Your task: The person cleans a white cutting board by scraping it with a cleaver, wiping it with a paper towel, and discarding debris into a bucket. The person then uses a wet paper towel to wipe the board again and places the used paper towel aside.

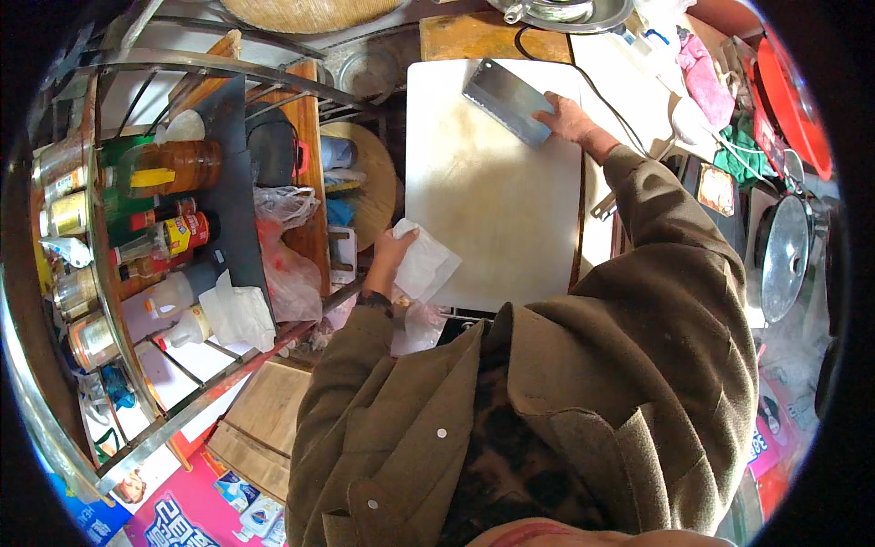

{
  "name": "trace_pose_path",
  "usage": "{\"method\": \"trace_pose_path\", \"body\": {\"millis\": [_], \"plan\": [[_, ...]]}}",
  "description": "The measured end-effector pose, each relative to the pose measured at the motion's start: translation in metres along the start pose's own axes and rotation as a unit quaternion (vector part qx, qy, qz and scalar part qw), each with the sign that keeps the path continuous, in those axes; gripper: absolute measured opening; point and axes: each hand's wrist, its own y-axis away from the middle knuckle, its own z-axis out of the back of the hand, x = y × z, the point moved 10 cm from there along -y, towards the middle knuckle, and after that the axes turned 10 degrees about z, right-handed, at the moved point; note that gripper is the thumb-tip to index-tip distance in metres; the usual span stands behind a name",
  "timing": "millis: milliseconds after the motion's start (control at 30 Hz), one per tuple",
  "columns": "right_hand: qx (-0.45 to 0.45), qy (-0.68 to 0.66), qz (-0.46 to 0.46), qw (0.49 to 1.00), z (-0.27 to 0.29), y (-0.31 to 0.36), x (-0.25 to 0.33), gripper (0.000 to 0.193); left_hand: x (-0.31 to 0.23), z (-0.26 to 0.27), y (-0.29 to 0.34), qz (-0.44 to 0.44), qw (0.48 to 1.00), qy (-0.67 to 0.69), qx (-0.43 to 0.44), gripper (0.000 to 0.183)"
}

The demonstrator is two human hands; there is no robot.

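Over the far part of a large white cutting board (492, 210), a wide-bladed cleaver (503, 98) lies flat or nearly so, its blade pointing to the far left. My right hand (567, 120) is closed round its near end; the handle is hidden by the fingers. At the board's left edge my left hand (392, 253) grips a white paper towel (430, 266), which hangs over the near left corner. The board's surface has faint brownish stains.
To the left a metal rack (169, 415) holds several bottles and jars, with plastic bags (290, 264) beside it. A black cable (597, 87) runs along the board's right. Further right are a pink cloth (704, 80), a red basin (795, 109) and a round lid (786, 260).
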Motion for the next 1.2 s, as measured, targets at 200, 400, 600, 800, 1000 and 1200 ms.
{"method": "trace_pose_path", "body": {"millis": [200,400,600,800,1000,1200], "plan": [[-0.02,0.0,-0.05,0.999,0.026,-0.045,-0.023,0.064,0.012,0.006,-0.005,0.026,0.999,-0.022,-0.024,0.04],[0.083,0.059,0.065,0.993,-0.02,-0.07,0.022,0.075,0.031,0.0,-0.025,0.026,0.999,0.03,-0.006,0.041],[0.052,0.04,0.022,0.998,-0.001,-0.106,0.023,0.063,0.038,0.002,-0.024,0.009,1.0,-0.005,-0.027,0.038],[0.166,-0.027,0.072,0.983,-0.046,-0.126,0.041,0.057,0.027,0.001,-0.007,0.036,0.999,0.029,-0.013,0.04],[0.273,-0.093,0.058,0.956,-0.078,-0.101,0.072,0.044,0.021,0.001,-0.001,0.039,0.998,0.047,-0.023,0.044],[0.292,-0.02,0.173,0.94,-0.088,-0.063,0.106,0.041,0.018,0.008,-0.008,-0.007,0.998,-0.002,-0.066,0.049]]}}
